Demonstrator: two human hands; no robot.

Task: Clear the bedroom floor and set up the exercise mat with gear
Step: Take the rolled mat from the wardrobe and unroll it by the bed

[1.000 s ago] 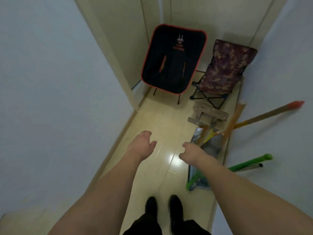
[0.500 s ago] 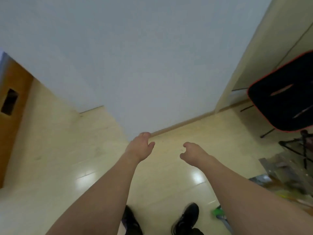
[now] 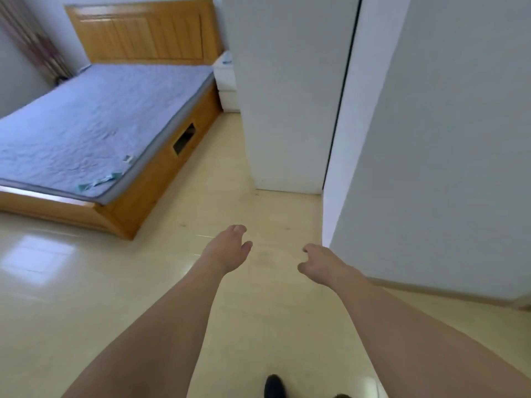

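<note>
Both hands reach out over the bedroom floor [image 3: 86, 297]: my left hand [image 3: 227, 251] and right hand [image 3: 320, 264] hang loosely curled, holding nothing. No mat shows; the bed [image 3: 94, 122] stands far left.

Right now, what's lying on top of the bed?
A bluish quilted mattress covers the bed. A teal strip and a small tag lie near its corner. The far-left part is out of frame.
</note>
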